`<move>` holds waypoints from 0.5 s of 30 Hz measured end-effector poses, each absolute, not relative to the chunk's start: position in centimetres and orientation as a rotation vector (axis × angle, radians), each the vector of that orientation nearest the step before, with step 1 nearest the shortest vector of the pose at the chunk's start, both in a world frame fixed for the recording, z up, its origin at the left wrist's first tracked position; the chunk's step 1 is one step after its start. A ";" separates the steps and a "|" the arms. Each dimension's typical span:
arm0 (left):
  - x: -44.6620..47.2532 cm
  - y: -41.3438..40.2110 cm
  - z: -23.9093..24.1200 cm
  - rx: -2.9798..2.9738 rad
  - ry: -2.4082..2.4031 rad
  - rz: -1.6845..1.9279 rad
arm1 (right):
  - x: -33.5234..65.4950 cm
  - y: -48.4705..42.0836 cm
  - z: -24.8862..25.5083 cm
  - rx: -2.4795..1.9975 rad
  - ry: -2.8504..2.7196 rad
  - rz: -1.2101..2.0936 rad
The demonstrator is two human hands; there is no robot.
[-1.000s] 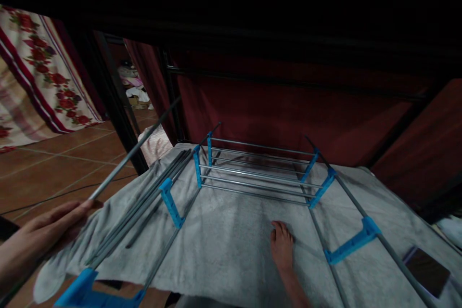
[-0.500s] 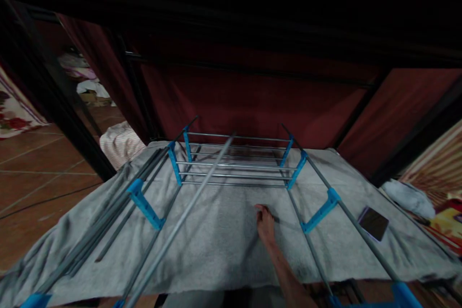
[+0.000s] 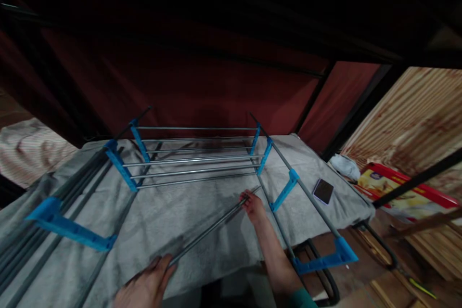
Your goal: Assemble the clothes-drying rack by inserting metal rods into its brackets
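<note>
A thin grey metal tube (image 3: pixel 207 232) runs slantwise above the grey cloth, held at both ends. My left hand (image 3: pixel 144 283) is closed round its near left end. My right hand (image 3: pixel 253 206) grips it close to the far right end, and a short tip sticks out past the fingers. Ahead stands a partly assembled rack (image 3: pixel 197 160) of grey tubes joined by blue plastic brackets, with several crossbars fitted at its far end. One blue bracket (image 3: pixel 75 231) on the left and another blue bracket (image 3: pixel 286 193) on the right have no crossbar between them.
Several loose tubes (image 3: pixel 67 202) lie bundled along the left side. A dark phone-like tablet (image 3: pixel 323 191) rests on the grey cloth (image 3: pixel 224 245) to the right. Beyond the cloth's right edge are a red and yellow box (image 3: pixel 404 187) and wooden pieces (image 3: pixel 433 250). Dark red curtains (image 3: pixel 202 86) hang behind.
The tube has come down from a steep slant to a lower one across the middle. My right hand, earlier off the tube, now grips it. My left hand has come into view. The view has turned right.
</note>
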State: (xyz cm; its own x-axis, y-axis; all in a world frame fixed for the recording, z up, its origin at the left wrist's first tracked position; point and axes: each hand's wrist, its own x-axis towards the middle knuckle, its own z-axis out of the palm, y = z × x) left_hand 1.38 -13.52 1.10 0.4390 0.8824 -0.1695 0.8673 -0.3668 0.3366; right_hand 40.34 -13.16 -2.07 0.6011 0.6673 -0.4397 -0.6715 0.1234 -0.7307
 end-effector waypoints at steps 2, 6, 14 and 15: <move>3.7 -12.5 2.8 2.474 1.506 0.019 | 41.5 -13.1 -1.5 -1.090 0.036 0.967; 7.8 -9.5 5.9 2.674 1.489 -0.052 | 43.4 -13.3 -1.0 -1.133 0.083 0.961; 9.6 -3.7 4.2 2.628 1.537 0.259 | 44.5 -13.4 -3.1 -1.109 -0.036 0.998; 9.3 -3.2 3.8 2.578 1.552 0.318 | 44.4 -13.4 -3.6 -1.113 -0.042 0.986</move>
